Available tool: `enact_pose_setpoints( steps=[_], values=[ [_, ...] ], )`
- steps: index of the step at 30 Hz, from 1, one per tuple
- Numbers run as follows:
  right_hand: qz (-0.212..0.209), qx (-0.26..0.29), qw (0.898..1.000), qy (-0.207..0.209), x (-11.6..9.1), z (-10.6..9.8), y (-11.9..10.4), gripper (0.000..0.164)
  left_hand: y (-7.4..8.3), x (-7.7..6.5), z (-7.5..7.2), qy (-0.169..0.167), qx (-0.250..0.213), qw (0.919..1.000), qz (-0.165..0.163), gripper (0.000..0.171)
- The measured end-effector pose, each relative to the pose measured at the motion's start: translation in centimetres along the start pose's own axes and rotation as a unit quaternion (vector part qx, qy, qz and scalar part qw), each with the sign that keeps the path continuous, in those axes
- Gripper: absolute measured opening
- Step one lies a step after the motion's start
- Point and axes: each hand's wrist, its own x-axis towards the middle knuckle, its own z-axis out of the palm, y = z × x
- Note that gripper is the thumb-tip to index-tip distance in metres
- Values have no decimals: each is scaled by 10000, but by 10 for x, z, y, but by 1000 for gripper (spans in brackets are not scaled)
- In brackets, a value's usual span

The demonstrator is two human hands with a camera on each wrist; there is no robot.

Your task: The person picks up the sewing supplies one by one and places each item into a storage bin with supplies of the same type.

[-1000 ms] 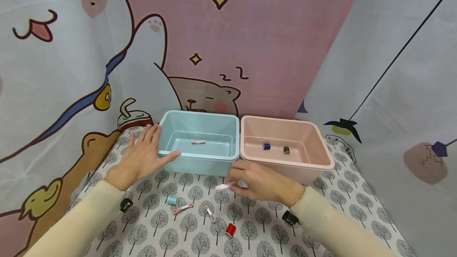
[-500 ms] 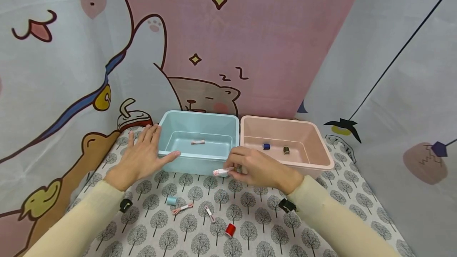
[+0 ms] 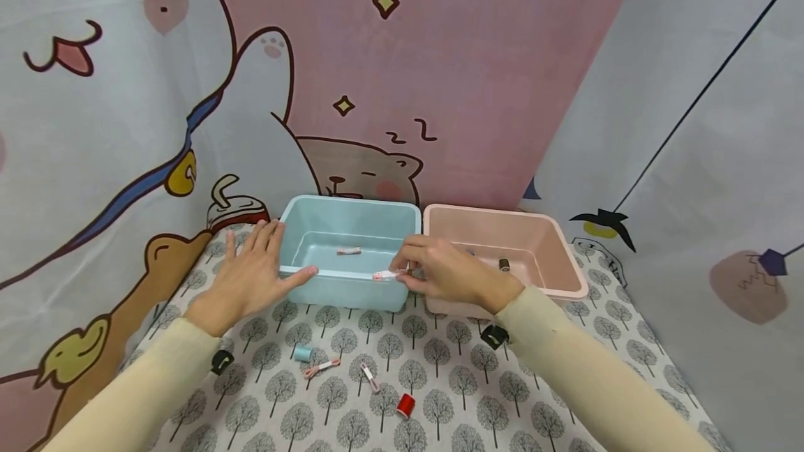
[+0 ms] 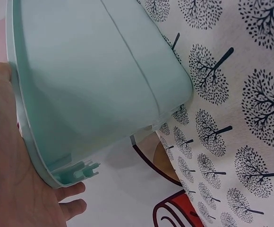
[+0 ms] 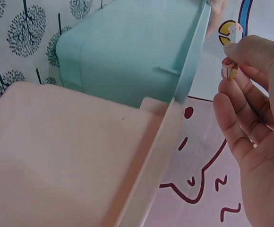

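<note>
My right hand (image 3: 449,270) pinches a small folded tape measure (image 3: 384,275), white with pink-red marks, between thumb and fingers. It hangs over the front rim of the light blue bin (image 3: 352,293), near that bin's right corner. In the right wrist view the tape measure (image 5: 230,68) shows at my fingertips, above both bins' rims. My left hand (image 3: 251,277) rests spread against the blue bin's left end, thumb across its front rim. Another folded tape measure (image 3: 348,251) lies on the blue bin's floor.
A pink bin (image 3: 565,290) adjoins on the right, holding a dark olive thread spool (image 3: 504,264) and a blue one mostly hidden by my hand. In front lie a light blue spool (image 3: 302,353), a red spool (image 3: 405,406) and two folded tapes (image 3: 322,367).
My right hand has risen from the cloth in front of the bins to the blue bin's front rim, carrying the tape measure. The left hand stays put.
</note>
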Motion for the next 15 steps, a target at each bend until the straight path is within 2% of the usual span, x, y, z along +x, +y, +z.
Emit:
enact_pose_setpoints(
  steps=[5,15],
  values=[
    [23,186,9997,147,5,1,11,12,1,0,1,6,1,10000,26,130],
    [81,128,9995,290,18,-5,28,11,0,1,3,-4,-16,10000,-11,131]
  ],
)
